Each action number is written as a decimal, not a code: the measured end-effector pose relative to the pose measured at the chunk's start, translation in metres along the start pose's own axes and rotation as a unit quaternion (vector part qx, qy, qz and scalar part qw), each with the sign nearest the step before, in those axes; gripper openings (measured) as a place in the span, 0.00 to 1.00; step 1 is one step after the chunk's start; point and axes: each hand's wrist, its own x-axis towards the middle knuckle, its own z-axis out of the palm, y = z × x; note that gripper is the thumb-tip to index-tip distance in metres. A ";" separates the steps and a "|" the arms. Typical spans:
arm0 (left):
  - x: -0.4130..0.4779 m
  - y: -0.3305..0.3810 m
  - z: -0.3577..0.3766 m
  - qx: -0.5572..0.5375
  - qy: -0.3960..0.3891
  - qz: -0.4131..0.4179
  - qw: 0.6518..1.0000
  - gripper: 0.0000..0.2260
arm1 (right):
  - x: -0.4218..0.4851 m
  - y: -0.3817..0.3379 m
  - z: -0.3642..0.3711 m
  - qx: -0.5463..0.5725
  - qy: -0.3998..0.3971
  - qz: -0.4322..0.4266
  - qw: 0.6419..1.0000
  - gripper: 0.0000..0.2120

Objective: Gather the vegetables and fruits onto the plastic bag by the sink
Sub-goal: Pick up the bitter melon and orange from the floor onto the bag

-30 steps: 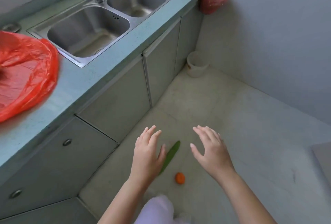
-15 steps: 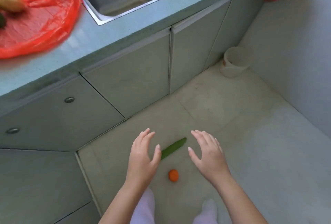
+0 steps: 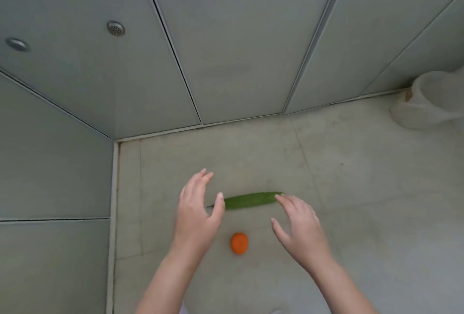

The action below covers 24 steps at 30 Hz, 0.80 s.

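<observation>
Step in hand: pickup of produce from the floor [image 3: 364,188]; nothing is grasped yet.

- 2 items are seen on the floor in front of the cabinet doors [image 3: 238,50]: a green cucumber [image 3: 251,200], lying flat and roughly crosswise to the view, and a small orange fruit [image 3: 239,243] just nearer the person, apart from the cucumber.
- Left hand [image 3: 195,215]: released, fingers straight and spread, nothing held. It is placed at the cucumber's stem end, thumb just beside it.
- Right hand [image 3: 298,226]: released as well, fingers extended, nothing held. Its fingertips are lined up with the cucumber's other end. Contact cannot be confirmed from this angle.
- The orange fruit is bracketed between the 2 wrists and is touched by neither.
- The plastic bag and sink are not in view, so progress there cannot be judged. At least these 2 items are judged outstanding.
- A white tub [image 3: 431,103] is seen at the far right by the cabinet base, well apart from the hands.

Next move, as judged: the hands are to be lowered and closed, most likely on the cucumber's 2 ends, or 1 hand per item. The fruit is round and could be nudged into a roll, so a grip from above is called for. A lift to the worktop is needed afterwards.
</observation>
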 end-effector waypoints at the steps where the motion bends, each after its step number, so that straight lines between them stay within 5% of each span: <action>1: 0.000 -0.016 0.018 0.009 -0.015 0.004 1.000 0.26 | 0.005 0.010 0.019 -0.003 -0.009 -0.003 1.000 0.25; 13: -0.025 -0.199 0.196 0.070 -0.114 -0.061 0.989 0.27 | 0.048 0.115 0.193 -0.025 -0.027 -0.042 0.998 0.24; 24: -0.027 -0.283 0.295 0.029 -0.160 -0.091 0.983 0.20 | 0.087 0.175 0.295 0.002 -0.051 -0.044 0.998 0.25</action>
